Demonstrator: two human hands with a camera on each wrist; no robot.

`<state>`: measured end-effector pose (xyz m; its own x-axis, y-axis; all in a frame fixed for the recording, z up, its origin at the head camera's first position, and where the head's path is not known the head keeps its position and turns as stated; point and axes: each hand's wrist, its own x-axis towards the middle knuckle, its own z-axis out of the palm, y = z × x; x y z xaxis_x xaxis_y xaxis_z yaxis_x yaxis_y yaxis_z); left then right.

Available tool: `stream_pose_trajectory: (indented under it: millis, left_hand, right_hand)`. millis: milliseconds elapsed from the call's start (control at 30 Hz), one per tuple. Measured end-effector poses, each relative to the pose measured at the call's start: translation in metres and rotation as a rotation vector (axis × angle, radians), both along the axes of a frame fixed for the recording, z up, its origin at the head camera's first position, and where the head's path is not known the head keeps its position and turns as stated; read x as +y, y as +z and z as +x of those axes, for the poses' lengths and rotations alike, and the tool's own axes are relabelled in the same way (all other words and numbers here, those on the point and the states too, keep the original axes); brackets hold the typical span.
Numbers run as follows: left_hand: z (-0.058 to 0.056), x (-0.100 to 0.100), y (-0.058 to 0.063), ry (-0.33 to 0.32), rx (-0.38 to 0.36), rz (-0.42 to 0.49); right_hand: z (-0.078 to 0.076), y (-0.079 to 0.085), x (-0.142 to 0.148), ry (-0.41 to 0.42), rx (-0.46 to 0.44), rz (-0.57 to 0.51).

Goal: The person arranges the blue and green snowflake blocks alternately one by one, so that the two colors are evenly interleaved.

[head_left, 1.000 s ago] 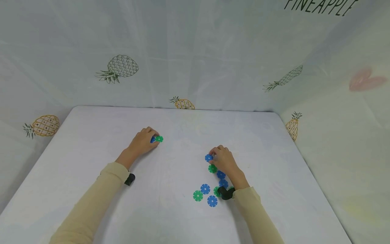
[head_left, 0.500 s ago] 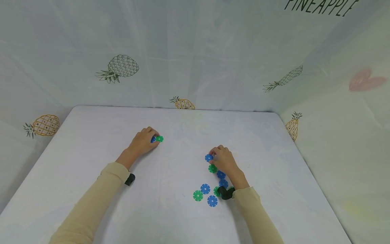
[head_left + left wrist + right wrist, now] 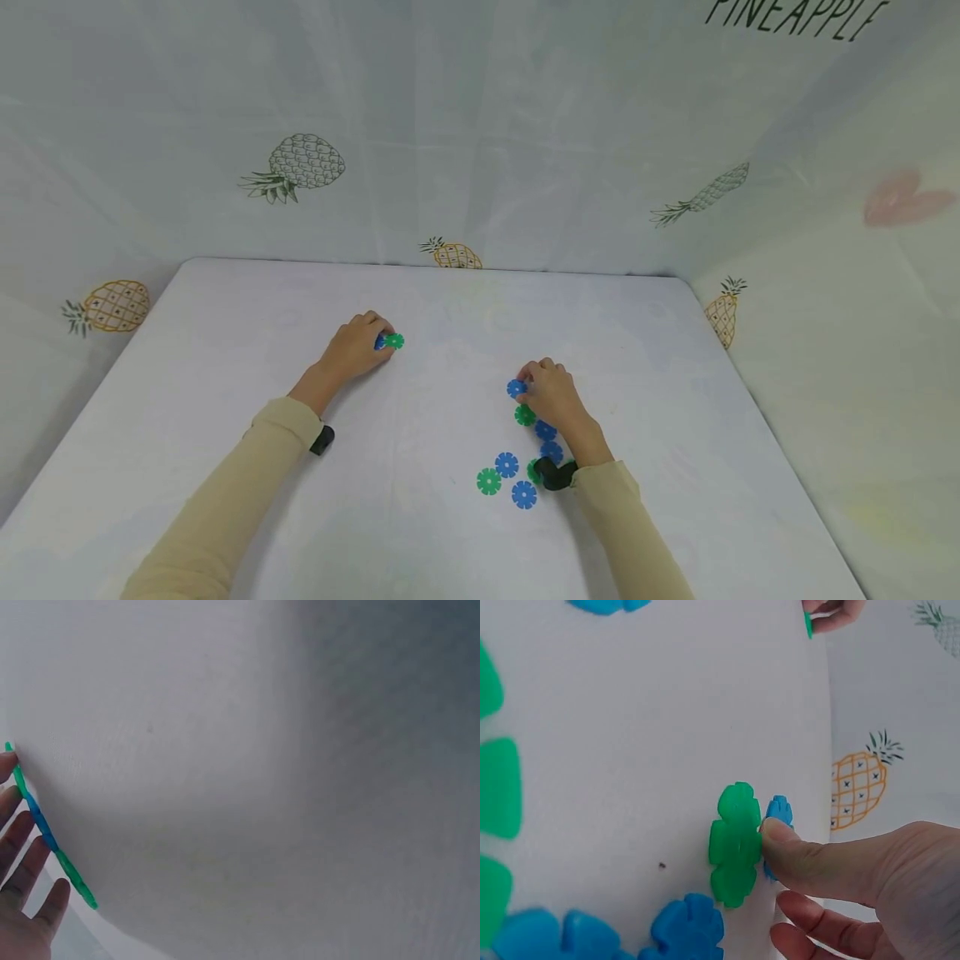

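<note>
Discs point(image 3: 524, 495), blue and green with notched rims, lie on the worktop point(image 3: 420, 533) in a loose trail, just below and right of the middle of the head view. At the upper end of that trail the right hand point(image 3: 553, 393) is narrowed, thumb and fingers pinching a blue disc point(image 3: 516, 388). A green disc point(image 3: 525, 414) sits just below it; in the right wrist view the thumb comes so near the green rim that I can't tell whether it touches.

Well apart, left of the middle of the frame, the left hand point(image 3: 356, 346) holds a strip point(image 3: 42, 823). The left wrist view shows it at the left edge: green, blue, green, end to end. How firmly those are joined I can't make out.

To me the step in hand looks like getting a clean hold of the blue disc. I'd take it by opposite sides of the rim, leaving some notches uncovered, and raise it before any sideways move, so the green one beside the thumb isn't dragged along. The left hand would do well to grip lightly and hold level; squeezing the strip's ends could bend it or twist it apart.
</note>
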<state>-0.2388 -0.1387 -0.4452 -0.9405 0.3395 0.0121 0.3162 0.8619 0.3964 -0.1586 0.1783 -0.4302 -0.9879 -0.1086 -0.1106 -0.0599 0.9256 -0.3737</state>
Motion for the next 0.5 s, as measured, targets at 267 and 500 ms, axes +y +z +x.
stream_pose_trajectory:
  millis: [267, 500]
  left_hand:
    - [0.0010, 0.0008, 0.0038, 0.011, -0.005, -0.021]
    - [0.0011, 0.0018, 0.0044, -0.002, 0.019, -0.039]
  right_hand:
    - [-0.0009, -0.0037, -0.0009, -0.012, -0.019, -0.088]
    - [-0.0040, -0.0001, -0.0045, -0.008, -0.058, -0.179]
